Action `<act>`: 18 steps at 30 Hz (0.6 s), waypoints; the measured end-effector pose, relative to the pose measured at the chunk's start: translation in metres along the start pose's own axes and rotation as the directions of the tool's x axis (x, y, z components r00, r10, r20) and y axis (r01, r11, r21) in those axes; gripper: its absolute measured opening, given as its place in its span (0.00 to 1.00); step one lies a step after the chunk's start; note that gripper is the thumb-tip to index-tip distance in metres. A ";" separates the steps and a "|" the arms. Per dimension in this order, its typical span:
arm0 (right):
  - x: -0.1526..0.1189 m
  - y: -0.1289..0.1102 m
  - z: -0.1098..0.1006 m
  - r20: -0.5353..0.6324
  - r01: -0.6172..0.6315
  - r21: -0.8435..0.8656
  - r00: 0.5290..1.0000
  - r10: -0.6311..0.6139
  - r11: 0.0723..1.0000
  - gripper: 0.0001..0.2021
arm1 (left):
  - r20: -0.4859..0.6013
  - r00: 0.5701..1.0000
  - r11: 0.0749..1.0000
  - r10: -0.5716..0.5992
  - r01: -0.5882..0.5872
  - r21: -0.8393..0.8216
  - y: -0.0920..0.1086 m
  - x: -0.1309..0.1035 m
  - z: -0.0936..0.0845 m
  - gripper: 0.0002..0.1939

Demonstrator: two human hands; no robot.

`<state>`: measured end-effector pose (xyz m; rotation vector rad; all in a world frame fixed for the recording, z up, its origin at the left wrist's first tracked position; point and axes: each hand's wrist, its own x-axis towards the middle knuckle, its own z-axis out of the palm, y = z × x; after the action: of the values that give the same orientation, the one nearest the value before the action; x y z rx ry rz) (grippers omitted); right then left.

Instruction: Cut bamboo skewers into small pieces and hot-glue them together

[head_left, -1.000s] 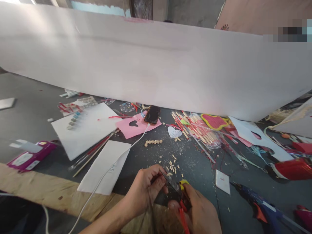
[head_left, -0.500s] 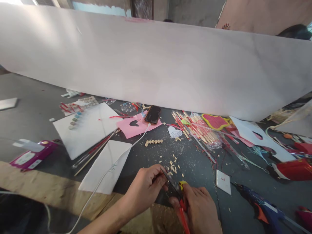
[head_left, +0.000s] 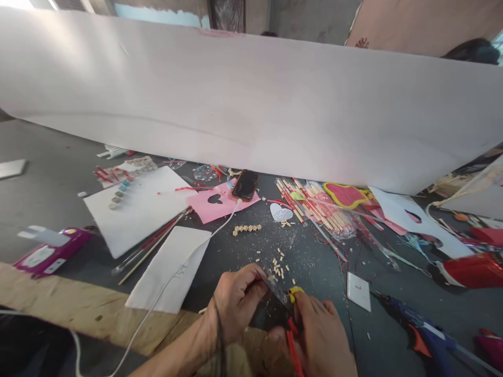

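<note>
My right hand [head_left: 320, 332] is closed on red-handled scissors [head_left: 293, 345], whose dark blades point up and left toward my other hand. A yellow piece [head_left: 295, 291] shows at its index finger. My left hand [head_left: 239, 301] is closed in a pinch beside the blade tips; what its fingers hold is too small to make out. Small cut wooden pieces [head_left: 279, 264] lie scattered just beyond both hands. Farther off sit a short row of joined wooden bits [head_left: 247, 229] and a white paper heart [head_left: 281, 212].
A phone [head_left: 245, 185] rests on pink paper [head_left: 208, 209], its white cable crossing a white sheet [head_left: 173, 272]. Red-and-wood sticks [head_left: 322, 209] lie beyond. At right are a white tile [head_left: 358, 291] and a blue glue gun [head_left: 422, 324]. A large white board [head_left: 243, 99] stands behind.
The scissors' blades look wider and have shifted slightly near my left fingers. A dark blurred strand now crosses my left wrist. The view has moved slightly.
</note>
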<state>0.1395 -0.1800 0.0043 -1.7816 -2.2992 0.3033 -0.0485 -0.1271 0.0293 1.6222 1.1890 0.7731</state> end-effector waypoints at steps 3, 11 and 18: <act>-0.001 0.000 0.000 0.031 -0.006 0.024 0.999 0.005 1.000 0.15 | 0.035 0.999 0.998 0.000 0.002 -0.066 0.001 0.000 -0.001 0.08; -0.001 -0.001 0.001 0.044 -0.047 0.010 0.998 0.047 0.999 0.12 | 0.188 0.980 0.971 -0.069 0.109 -0.214 0.004 0.003 -0.007 0.10; 0.002 -0.001 0.000 -0.046 0.042 -0.044 0.998 -0.044 0.998 0.04 | 0.152 0.982 0.959 -0.108 0.144 -0.246 0.006 0.004 -0.001 0.08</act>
<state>0.1377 -0.1780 0.0043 -1.7377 -2.3245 0.2035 -0.0460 -0.1238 0.0353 1.3506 1.0379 0.6908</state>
